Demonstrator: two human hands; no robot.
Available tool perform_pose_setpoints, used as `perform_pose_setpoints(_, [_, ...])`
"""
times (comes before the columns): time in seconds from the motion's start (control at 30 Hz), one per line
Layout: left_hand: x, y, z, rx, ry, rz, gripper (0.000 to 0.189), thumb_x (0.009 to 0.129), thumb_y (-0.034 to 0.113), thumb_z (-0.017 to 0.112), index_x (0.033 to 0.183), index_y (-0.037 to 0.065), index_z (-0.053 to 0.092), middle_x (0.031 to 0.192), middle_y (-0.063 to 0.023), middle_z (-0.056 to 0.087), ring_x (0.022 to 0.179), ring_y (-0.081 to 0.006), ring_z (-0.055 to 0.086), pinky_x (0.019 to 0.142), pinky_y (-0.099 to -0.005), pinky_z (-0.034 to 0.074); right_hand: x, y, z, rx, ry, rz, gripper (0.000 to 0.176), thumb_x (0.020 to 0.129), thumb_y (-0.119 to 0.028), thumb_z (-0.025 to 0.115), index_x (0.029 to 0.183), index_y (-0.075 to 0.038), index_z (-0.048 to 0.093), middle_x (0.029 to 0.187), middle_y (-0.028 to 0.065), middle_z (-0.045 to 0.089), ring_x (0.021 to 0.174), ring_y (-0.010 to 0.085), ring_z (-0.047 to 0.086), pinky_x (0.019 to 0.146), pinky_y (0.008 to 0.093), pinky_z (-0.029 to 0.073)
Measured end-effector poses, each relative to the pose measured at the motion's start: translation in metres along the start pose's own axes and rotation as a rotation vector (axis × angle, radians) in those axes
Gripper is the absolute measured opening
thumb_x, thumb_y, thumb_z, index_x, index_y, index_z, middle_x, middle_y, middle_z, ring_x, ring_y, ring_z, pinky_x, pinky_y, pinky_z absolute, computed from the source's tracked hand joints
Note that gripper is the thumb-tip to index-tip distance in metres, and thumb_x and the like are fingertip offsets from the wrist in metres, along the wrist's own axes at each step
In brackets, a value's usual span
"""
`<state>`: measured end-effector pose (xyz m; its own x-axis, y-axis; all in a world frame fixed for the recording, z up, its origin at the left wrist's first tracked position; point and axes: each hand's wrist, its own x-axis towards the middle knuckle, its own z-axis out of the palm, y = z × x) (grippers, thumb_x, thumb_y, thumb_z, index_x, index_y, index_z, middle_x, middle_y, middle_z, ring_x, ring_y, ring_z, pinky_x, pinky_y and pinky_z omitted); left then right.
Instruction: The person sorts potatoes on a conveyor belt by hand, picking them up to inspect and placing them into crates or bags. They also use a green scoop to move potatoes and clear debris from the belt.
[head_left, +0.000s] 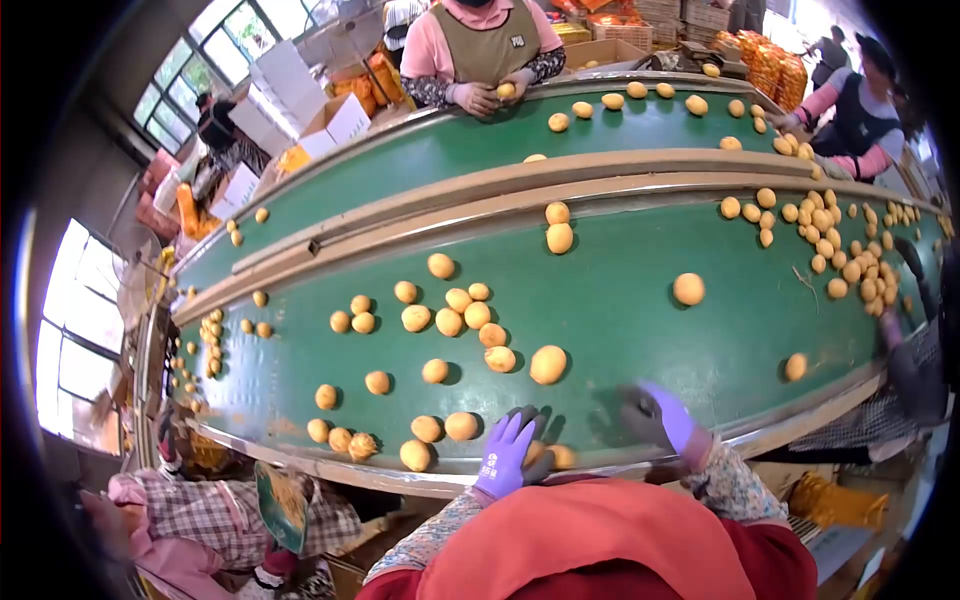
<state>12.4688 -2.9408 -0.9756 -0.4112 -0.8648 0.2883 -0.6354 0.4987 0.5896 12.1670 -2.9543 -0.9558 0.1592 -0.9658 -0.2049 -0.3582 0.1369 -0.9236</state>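
My left hand point(507, 452), in a purple glove with dark fingertips, is low over the near edge of a green conveyor belt point(620, 350). Its fingers are spread, and a potato point(562, 457) lies just beside its thumb. Another potato is partly hidden between thumb and fingers; no grip on it shows. To the right, my right hand point(662, 418), gloved alike, hovers over the belt with fingers stretched out and slightly blurred, nothing visible in them. Yellow potatoes are scattered ahead, among them a large potato point(548, 365) and a loose cluster point(450, 321).
A wooden divider point(520, 175) separates this belt from a far belt. A co-worker point(485, 55) across holds a potato; another person point(860, 110) works at far right. Many potatoes point(830, 235) crowd the belt's right end. At lower left, a person in checks point(220, 515) is beside a green scoop point(282, 505).
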Motion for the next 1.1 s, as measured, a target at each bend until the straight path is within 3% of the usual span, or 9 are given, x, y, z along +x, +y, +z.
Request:
perform_pose_setpoints(0.03, [0.002,-0.007,0.001,0.012,-0.055,-0.004,0.045,0.082,0.018,0.07,0.123,0.004,0.06,0.13,-0.0199,0.057,0.117,-0.0422,0.054,0.098,-0.0496,0.045,0.025,0.009,-0.007,-0.112,0.121,-0.193,0.035,0.091,-0.015,0.069,0.124,-0.004,0.065,0.1,0.0107,0.07,0.084,0.0161,0.064,0.075,0.0305,0.051])
perform_pose_setpoints(0.1, [-0.003,-0.028,-0.008,0.037,-0.153,-0.043,0.044,0.081,0.016,0.069,0.122,0.004,0.06,0.128,-0.0202,0.057,0.115,-0.042,0.055,0.096,-0.0492,0.046,0.088,0.046,-0.035,-0.138,0.306,-0.116,0.034,0.093,-0.012,0.068,0.125,-0.001,0.064,0.1,0.009,0.069,0.086,0.0155,0.063,0.075,0.0311,0.052])
perform_pose_setpoints(0.37, [-0.052,-0.081,-0.105,0.401,0.416,-0.487,0.04,0.084,0.009,0.063,0.122,-0.003,0.058,0.124,-0.024,0.058,0.114,-0.0455,0.054,0.097,-0.0487,0.046,0.217,-0.001,0.009,-0.149,0.306,-0.159,0.047,0.092,-0.022,0.072,0.13,0.001,0.058,0.117,0.02,0.066,0.106,0.0281,0.065,0.091,0.0375,0.053])
perform_pose_setpoints(0.47, [-0.047,-0.063,-0.111,0.236,0.284,-0.486,0.04,0.085,0.013,0.068,0.121,-0.002,0.059,0.124,-0.0233,0.059,0.113,-0.0461,0.054,0.098,-0.0514,0.044,0.183,-0.021,0.073,-0.652,0.159,-0.453,0.049,0.084,-0.032,0.074,0.125,-0.01,0.061,0.136,0.022,0.053,0.12,0.0449,0.053,0.101,0.0525,0.044])
perform_pose_setpoints(0.7, [-0.038,-0.056,-0.074,-0.031,-0.152,-0.081,0.043,0.077,0.014,0.072,0.119,0.007,0.063,0.133,-0.0154,0.057,0.122,-0.0412,0.052,0.1,-0.0504,0.043,0.155,-0.058,0.126,-1.147,-0.106,-0.586,0.048,0.076,-0.028,0.076,0.121,-0.017,0.062,0.137,0.0134,0.054,0.133,0.0351,0.045,0.109,0.0544,0.035])
perform_pose_setpoints(0.83, [-0.07,-0.117,-0.088,0.169,-0.157,-0.137,0.04,0.076,0.014,0.067,0.116,0.015,0.065,0.13,-0.0139,0.057,0.122,-0.0403,0.052,0.097,-0.0507,0.045,0.147,-0.054,0.109,-1.232,-0.171,-0.736,0.041,0.08,-0.024,0.072,0.117,-0.016,0.06,0.126,0.0108,0.058,0.127,0.0317,0.05,0.109,0.0517,0.036])
perform_pose_setpoints(1.03, [-0.104,-0.186,-0.15,0.505,0.05,-0.427,0.04,0.08,0.008,0.063,0.12,0.013,0.063,0.133,-0.017,0.056,0.121,-0.0406,0.052,0.098,-0.0491,0.043,0.122,-0.121,0.135,-0.68,-0.038,-0.395,0.038,0.087,-0.023,0.069,0.123,-0.018,0.059,0.107,0.0133,0.063,0.095,0.0344,0.065,0.082,0.0412,0.054])
perform_pose_setpoints(1.07, [-0.114,-0.195,-0.157,0.532,0.159,-0.427,0.042,0.08,0.006,0.063,0.122,0.01,0.062,0.134,-0.0191,0.056,0.12,-0.0422,0.052,0.099,-0.0498,0.043,0.146,-0.091,0.127,-0.526,-0.009,-0.57,0.041,0.089,-0.03,0.069,0.126,-0.016,0.058,0.106,0.013,0.065,0.089,0.0298,0.064,0.079,0.0386,0.052])
perform_pose_setpoints(1.1, [-0.124,-0.201,-0.16,0.559,0.274,-0.421,0.045,0.08,0.004,0.064,0.125,0.007,0.061,0.135,-0.0211,0.055,0.12,-0.0437,0.052,0.1,-0.0504,0.042,0.165,-0.096,0.117,-0.269,-0.121,-0.302,0.039,0.09,-0.034,0.068,0.123,-0.015,0.06,0.107,0.0104,0.064,0.086,0.0251,0.063,0.076,0.0369,0.05])
